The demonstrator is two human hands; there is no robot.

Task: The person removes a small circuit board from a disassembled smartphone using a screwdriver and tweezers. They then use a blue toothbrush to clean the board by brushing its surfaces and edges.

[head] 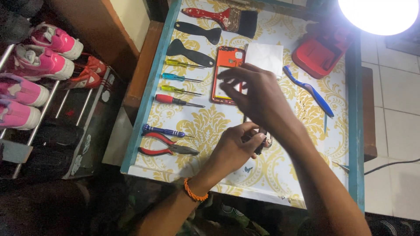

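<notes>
My left hand point(234, 148), with an orange bead bracelet on the wrist, is closed around a small dark object point(261, 144) near the middle of the table. My right hand point(258, 96) reaches forward over it, fingers spread and hovering above an opened orange phone frame point(224, 59) lying flat. A white square pad point(264, 57) sits just right of the phone frame.
Left of the phone lie several screwdrivers point(177, 89), two black pry tools point(192, 41), a paintbrush point(227, 18) and red-handled pliers point(164, 148). A blue toothbrush point(313, 91) and red tray point(321, 50) sit right. The table's teal rim point(355, 113) borders it. A bright lamp point(378, 13) glares at top right. Pink shoes point(39, 61) rest on a rack at left.
</notes>
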